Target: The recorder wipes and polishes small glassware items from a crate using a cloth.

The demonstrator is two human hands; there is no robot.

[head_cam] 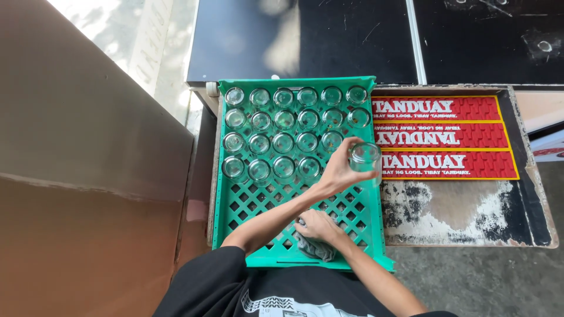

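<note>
Because it is clear, hard and small, the glass (pixel 365 157) likely handles as light but slippery and breakable, best gripped round its side wall rather than by the rim. It is held above the right edge of the green crate (pixel 352 218), just beside the near red mat (pixel 449 166). The left hand (pixel 341 170), reaching across the body, is wrapped round the glass with fingers curled on its left side. Nearer, the right hand (pixel 317 226) is closed on a grey cloth (pixel 314 246) over the crate's lattice. Rows of upturned glasses (pixel 284 119) fill the crate's far part. Glare hides whether the held glass is wet, and the desk (pixel 452 214) under the crate is mostly covered.
</note>
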